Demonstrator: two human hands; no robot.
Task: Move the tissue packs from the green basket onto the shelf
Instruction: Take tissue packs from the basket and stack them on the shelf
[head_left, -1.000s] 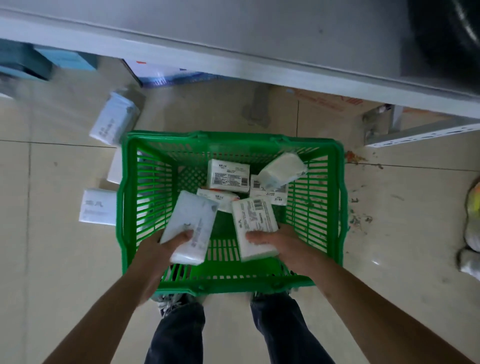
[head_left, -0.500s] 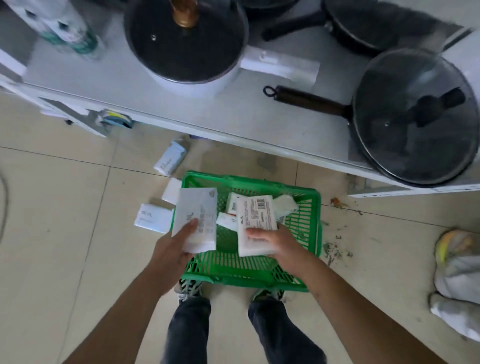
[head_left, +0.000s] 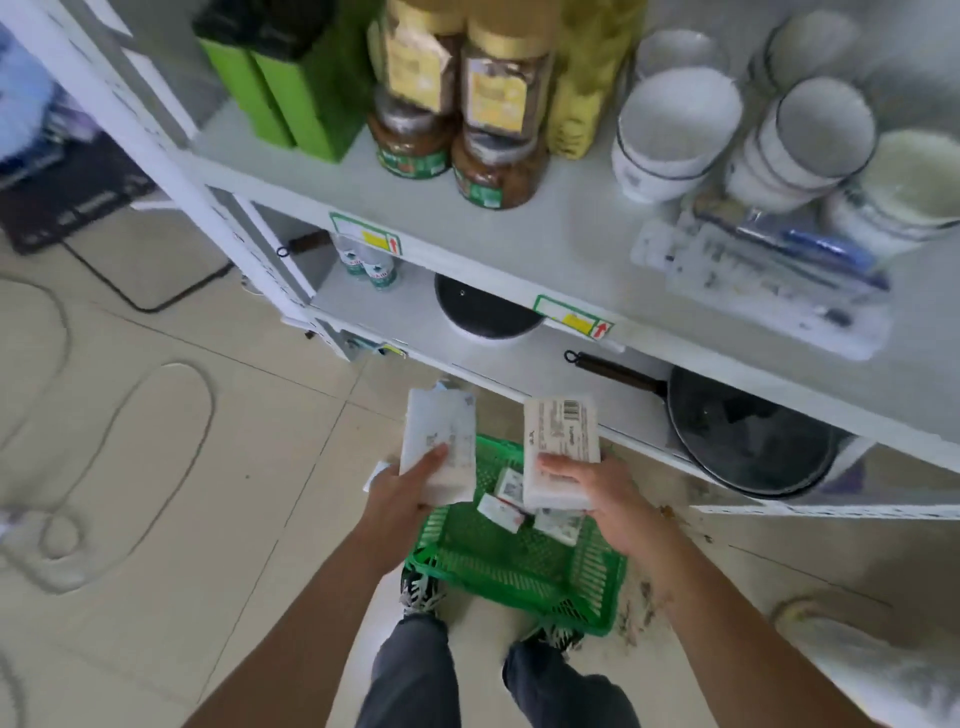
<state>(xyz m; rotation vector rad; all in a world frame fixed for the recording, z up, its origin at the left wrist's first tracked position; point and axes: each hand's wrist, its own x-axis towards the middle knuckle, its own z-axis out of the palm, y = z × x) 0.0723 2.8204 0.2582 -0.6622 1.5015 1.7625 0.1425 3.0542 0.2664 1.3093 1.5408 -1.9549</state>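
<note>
Two white tissue packs held above green basket (head_left: 519, 566): left pack (head_left: 441, 447) gripped in left hand (head_left: 402, 493), right pack (head_left: 561, 449) in right hand (head_left: 597, 499), fingers curled round each. More packs (head_left: 511, 499) below in basket; shelf (head_left: 519, 244) ahead w/ jars, bowls.

Two white tissue packs are held above the green basket (head_left: 519, 569): the left pack (head_left: 440, 447) blank-faced, the right pack (head_left: 560, 448) barcode up; smaller packs (head_left: 511, 501) lie inside; white shelf (head_left: 545, 244) stands behind

beige tiled floor (head_left: 156, 597) with a dark mat (head_left: 72, 202) lying beside white metal shelving (head_left: 519, 244).
</note>
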